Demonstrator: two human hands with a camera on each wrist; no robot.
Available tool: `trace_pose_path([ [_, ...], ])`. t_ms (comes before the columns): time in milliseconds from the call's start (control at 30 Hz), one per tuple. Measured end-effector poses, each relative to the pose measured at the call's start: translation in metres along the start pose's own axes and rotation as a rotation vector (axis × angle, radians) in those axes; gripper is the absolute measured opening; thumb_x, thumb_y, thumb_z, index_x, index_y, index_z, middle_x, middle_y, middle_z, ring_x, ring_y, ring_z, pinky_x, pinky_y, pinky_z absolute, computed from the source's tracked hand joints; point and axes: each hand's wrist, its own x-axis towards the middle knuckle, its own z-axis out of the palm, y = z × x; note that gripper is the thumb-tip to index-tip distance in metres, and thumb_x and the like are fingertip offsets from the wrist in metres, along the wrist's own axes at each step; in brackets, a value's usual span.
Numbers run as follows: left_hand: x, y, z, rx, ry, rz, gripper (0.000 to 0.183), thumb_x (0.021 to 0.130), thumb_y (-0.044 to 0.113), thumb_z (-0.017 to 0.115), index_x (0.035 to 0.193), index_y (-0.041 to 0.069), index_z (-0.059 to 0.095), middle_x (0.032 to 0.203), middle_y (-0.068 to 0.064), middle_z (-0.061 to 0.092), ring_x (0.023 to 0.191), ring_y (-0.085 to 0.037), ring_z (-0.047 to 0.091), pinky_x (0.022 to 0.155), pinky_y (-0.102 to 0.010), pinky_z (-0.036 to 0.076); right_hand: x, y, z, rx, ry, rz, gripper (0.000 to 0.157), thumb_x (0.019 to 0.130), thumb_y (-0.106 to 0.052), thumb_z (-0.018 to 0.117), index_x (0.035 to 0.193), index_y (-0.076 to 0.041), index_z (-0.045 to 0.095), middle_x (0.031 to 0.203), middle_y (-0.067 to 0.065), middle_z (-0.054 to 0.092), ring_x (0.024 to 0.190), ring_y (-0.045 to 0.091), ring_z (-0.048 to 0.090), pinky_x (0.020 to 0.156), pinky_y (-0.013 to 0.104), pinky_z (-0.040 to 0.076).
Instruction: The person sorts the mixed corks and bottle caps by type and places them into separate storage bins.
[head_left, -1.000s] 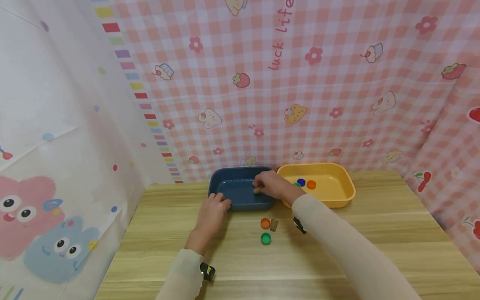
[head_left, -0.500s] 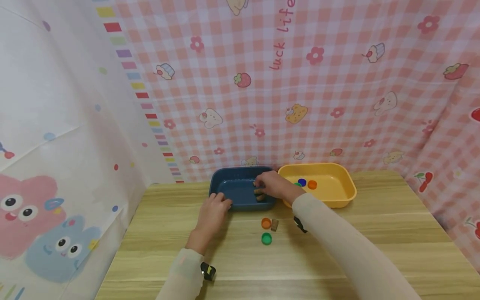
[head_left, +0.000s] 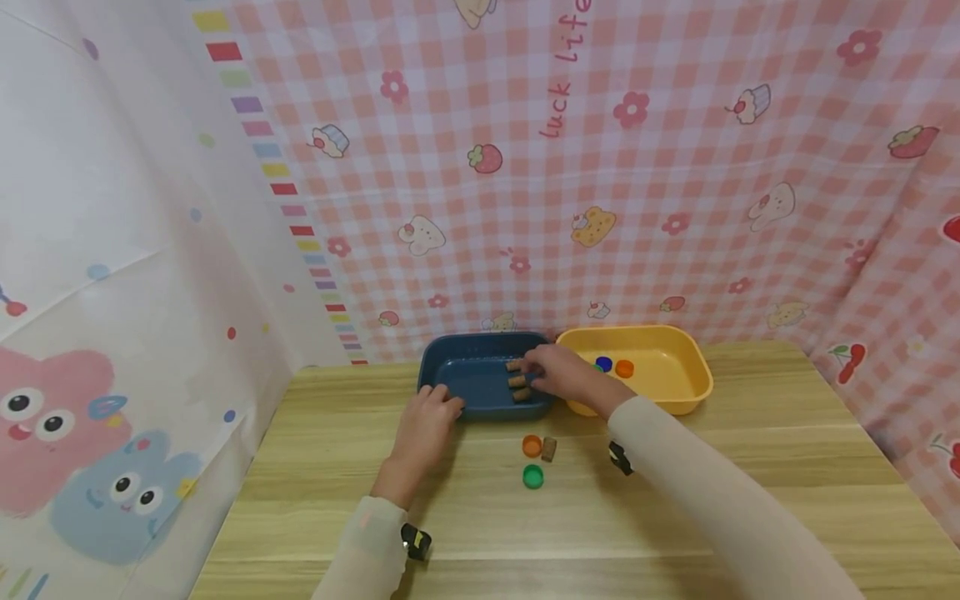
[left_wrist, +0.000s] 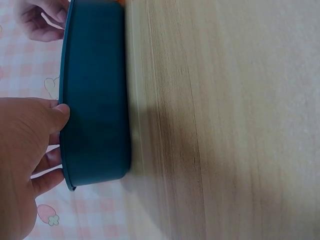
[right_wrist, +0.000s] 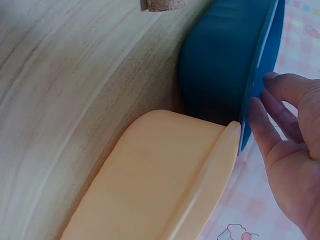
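In the head view my left hand (head_left: 430, 417) grips the front-left rim of a dark blue tray (head_left: 465, 412). The left wrist view shows its thumb (left_wrist: 61, 115) against the outer wall and the other fingers behind the rim. My right hand (head_left: 558, 371) hovers over the tray's right end, fingers loosely bent, nothing between them in the right wrist view. Beside its fingertips lie three brown corks, a back one (head_left: 513, 365), a middle one (head_left: 517, 381) and a front one (head_left: 521, 394), in a row on the tray floor.
A yellow tray (head_left: 675, 407) adjoins the blue one, holding a blue cap (head_left: 603, 363), an orange cap (head_left: 625, 368) and a partly hidden green cap. On the wooden table in front are another orange cap (head_left: 532, 446), a cork (head_left: 549, 450) and a green cap (head_left: 533, 477).
My right hand has let go of a cork in the blue tray and shifted slightly right, uncovering the row of corks. The left hand has stayed on the rim.
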Motion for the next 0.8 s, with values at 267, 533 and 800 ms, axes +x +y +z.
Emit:
trace_pose_path([
  [267, 0.001, 0.001, -0.002, 0.008, 0.009, 0.002, 0.006, 0.093, 0.011, 0.075, 0.095, 0.013, 0.080, 0.085, -0.006, 0.066, 0.074, -0.027, 0.055, 0.065, -0.038, 0.047, -0.025, -0.005, -0.004, 0.088, 0.086, -0.033, 0.022, 0.094, -0.008, 0.074, 0.116, -0.003, 0.072, 0.115, 0.012, 0.073, 0.105, 0.026, 0.070, 0.096, 0.043, 0.057],
  [533, 0.001, 0.001, -0.003, 0.015, 0.007, 0.001, 0.005, 0.092, 0.012, 0.075, 0.094, 0.013, 0.080, 0.085, -0.006, 0.065, 0.074, -0.027, 0.054, 0.065, -0.037, 0.046, -0.052, -0.012, 0.006, 0.116, 0.161, -0.025, 0.022, 0.094, -0.015, 0.077, 0.114, -0.007, 0.072, 0.113, 0.012, 0.073, 0.098, 0.025, 0.071, 0.089, 0.040, 0.059],
  [800, 0.001, 0.001, -0.002, 0.014, 0.011, 0.006, 0.006, 0.093, 0.011, 0.074, 0.093, 0.013, 0.080, 0.084, -0.007, 0.065, 0.073, -0.027, 0.055, 0.064, -0.038, 0.046, -0.072, -0.013, 0.015, 0.171, 0.177, -0.025, 0.025, 0.092, -0.014, 0.078, 0.116, -0.007, 0.072, 0.107, 0.009, 0.071, 0.089, 0.022, 0.064, 0.077, 0.027, 0.055],
])
